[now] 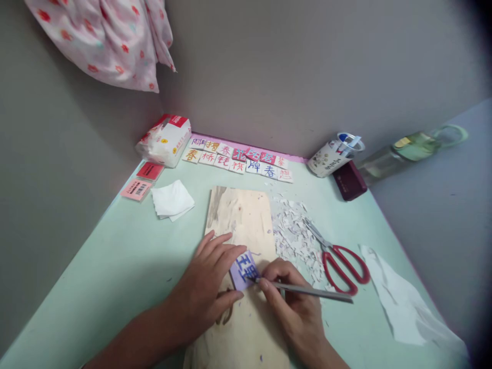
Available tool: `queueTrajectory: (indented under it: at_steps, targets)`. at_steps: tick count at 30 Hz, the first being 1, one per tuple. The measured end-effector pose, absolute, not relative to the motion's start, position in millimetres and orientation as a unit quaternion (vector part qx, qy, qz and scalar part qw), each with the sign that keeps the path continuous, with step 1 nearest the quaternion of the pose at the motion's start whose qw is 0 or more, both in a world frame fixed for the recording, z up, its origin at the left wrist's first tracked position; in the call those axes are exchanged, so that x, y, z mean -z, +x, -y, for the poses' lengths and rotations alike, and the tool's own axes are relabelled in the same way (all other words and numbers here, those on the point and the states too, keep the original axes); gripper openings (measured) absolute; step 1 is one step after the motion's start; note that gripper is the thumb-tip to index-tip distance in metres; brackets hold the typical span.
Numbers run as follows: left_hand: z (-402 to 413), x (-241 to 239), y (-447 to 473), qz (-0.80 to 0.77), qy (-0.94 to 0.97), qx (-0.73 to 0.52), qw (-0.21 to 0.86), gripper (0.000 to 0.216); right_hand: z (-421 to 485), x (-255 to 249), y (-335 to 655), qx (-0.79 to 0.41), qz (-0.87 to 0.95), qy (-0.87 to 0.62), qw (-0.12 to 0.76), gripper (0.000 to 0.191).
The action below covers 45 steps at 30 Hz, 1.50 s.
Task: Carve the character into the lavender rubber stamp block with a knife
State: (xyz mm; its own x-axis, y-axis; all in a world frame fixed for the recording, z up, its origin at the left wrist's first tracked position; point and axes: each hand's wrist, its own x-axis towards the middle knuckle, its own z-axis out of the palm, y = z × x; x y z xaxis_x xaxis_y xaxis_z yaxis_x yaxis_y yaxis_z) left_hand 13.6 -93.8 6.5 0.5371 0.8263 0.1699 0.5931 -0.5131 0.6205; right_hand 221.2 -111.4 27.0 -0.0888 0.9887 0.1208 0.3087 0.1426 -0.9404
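Observation:
A small purple tile [241, 279] with dark blue characters lies on a wooden board [242, 207]. My left hand [209, 274] steadies it there, fingers along its upper left edge and thumb at its lower edge. In my right hand [294, 302] is a slim grey metal carving knife [313, 290], pinched near its front end. The knife's tip meets the right part of the tile, by the blue strokes. Pale shavings [294, 230] are scattered right of the board.
Red-handled scissors [344, 269] lie right of the shavings, with crumpled tissue [400, 302] beyond. Lettered tiles [238, 159] line the back. A tissue pack [169, 138], folded tissue [172, 200] and red cards [136, 188] sit left. A can [330, 158], maroon box [350, 182] and bottle [403, 154] stand back right.

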Motion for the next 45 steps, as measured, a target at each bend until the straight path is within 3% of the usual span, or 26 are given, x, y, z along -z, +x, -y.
queueTrajectory:
  at_steps: [12,23,45]
  targets:
    - [93.3,-8.3,10.0,-0.427,0.835,-0.232,0.259,0.062,130.1,-27.4,236.5,-0.392,0.576,-0.579,0.423,0.015]
    - [93.8,-12.1,11.7,-0.413,0.839,-0.229,0.269,0.060,123.3,-35.0,228.4,-0.347,0.650,-0.557,0.384,0.019]
    - [96.0,-11.7,12.6,-0.395,0.851,-0.237,0.253,0.055,122.7,-28.8,236.9,-0.387,0.619,-0.577,0.367,0.026]
